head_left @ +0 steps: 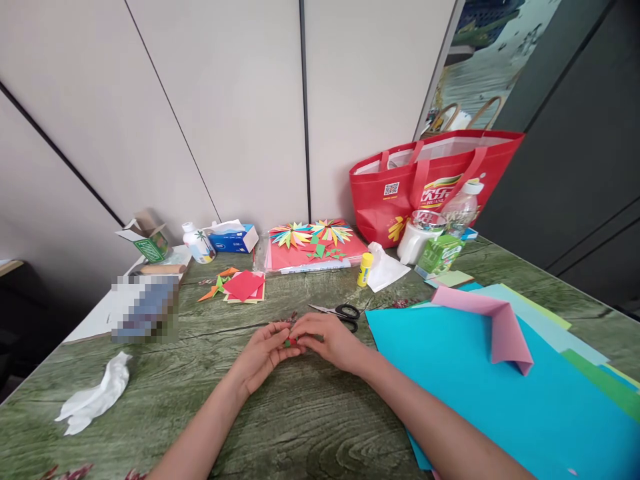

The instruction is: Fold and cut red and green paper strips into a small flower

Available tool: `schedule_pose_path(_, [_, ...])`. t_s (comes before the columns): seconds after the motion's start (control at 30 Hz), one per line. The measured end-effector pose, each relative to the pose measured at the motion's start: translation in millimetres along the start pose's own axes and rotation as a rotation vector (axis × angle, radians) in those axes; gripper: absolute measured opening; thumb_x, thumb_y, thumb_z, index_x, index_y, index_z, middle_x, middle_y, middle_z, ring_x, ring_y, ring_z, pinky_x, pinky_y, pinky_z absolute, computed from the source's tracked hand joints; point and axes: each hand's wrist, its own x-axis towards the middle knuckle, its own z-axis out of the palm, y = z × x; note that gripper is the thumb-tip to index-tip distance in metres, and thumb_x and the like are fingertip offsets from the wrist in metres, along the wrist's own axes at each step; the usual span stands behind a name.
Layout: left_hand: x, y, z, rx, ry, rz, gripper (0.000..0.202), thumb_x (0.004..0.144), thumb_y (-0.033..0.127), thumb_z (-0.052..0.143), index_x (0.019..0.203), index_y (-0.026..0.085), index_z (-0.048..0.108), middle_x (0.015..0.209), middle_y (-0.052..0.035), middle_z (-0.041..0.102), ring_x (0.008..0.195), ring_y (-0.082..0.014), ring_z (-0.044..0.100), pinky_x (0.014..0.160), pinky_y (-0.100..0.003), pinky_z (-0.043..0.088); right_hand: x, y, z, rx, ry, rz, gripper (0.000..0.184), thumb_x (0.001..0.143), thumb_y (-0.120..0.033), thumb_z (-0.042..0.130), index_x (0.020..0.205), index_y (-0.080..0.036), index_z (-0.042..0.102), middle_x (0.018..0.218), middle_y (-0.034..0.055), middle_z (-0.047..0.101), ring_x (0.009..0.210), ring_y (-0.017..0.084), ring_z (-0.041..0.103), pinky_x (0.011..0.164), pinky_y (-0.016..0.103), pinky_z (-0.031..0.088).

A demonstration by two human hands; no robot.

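Observation:
My left hand (264, 352) and my right hand (327, 339) meet above the middle of the wooden table. Both are closed on a small red and green paper piece (290, 343), mostly hidden behind my fingers. Just beyond my right hand lie black-handled scissors (345, 312), blades pointing left. A yellow glue stick (365, 269) stands upright behind them, beside a crumpled white tissue (386, 268). Farther back, folded multicoloured paper flowers (330, 232) and small green paper pieces (321, 249) rest on a red paper pack (295, 259).
Blue paper sheets (450, 373) with a folded pink sheet (507, 320) cover the right side. At left are square red papers (244, 287), a crumpled tissue (97, 395) and a tissue box (233, 239). A red bag (380, 200), jar (419, 240) and bottle (461, 210) stand at back right.

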Motion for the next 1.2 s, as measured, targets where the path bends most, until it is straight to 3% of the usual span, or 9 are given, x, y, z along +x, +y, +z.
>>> schedule_pose_path(0.33, [-1, -5, 3.9, -0.04, 0.026, 0.022, 0.017, 0.065, 0.011, 0.069, 0.079, 0.011, 0.06, 0.074, -0.0063, 0.067, 0.061, -0.015, 0.064, 0.063, -0.027, 0.053, -1, 7, 14, 0.003, 0.097, 0.145, 0.006, 0.076, -0.016, 0.057, 0.075, -0.017, 0.063, 0.073, 0.0014, 0.062, 0.066, 0.012, 0.056, 0.064, 0.022, 0.042])
schedule_pose_path(0.6, [-3, -5, 8.4, -0.036, 0.014, 0.033, 0.026, 0.071, 0.011, 0.064, 0.094, 0.012, 0.053, 0.073, -0.0065, 0.067, 0.057, -0.0125, 0.062, 0.06, -0.024, 0.05, 2, 5, 22, 0.3, 0.189, 0.32, 0.004, 0.071, -0.017, 0.057, 0.075, -0.017, 0.055, 0.061, -0.0031, 0.055, 0.051, 0.009, 0.053, 0.053, 0.02, 0.043])
schedule_pose_path(0.93, [-5, -7, 10.5, -0.032, 0.011, 0.061, 0.033, 0.071, 0.012, 0.064, 0.101, 0.014, 0.051, 0.077, -0.0054, 0.067, 0.055, -0.0105, 0.06, 0.059, -0.024, 0.05, 0, 5, 27, 0.304, 0.266, 0.318, 0.011, 0.067, -0.016, 0.058, 0.078, -0.016, 0.056, 0.065, -0.002, 0.056, 0.056, 0.01, 0.051, 0.053, 0.02, 0.042])
schedule_pose_path(1.13, [-2, -9, 12.1, -0.038, 0.028, 0.089, 0.013, 0.071, 0.018, 0.066, 0.079, 0.011, 0.059, 0.075, -0.0047, 0.067, 0.063, -0.0132, 0.063, 0.065, -0.027, 0.053, 2, 8, 26, 0.336, 0.259, 0.326, 0.005, 0.068, -0.019, 0.061, 0.073, -0.017, 0.062, 0.066, -0.0005, 0.061, 0.057, 0.011, 0.052, 0.054, 0.022, 0.04])
schedule_pose_path(1.2, [-3, -9, 13.0, -0.022, 0.012, 0.101, 0.015, 0.072, 0.024, 0.066, 0.073, 0.01, 0.06, 0.072, -0.0048, 0.067, 0.065, -0.0153, 0.064, 0.068, -0.029, 0.054, 2, 9, 25, 0.413, 0.299, 0.368, 0.007, 0.067, -0.022, 0.064, 0.07, -0.016, 0.062, 0.066, -0.0001, 0.061, 0.058, 0.011, 0.053, 0.055, 0.023, 0.042])
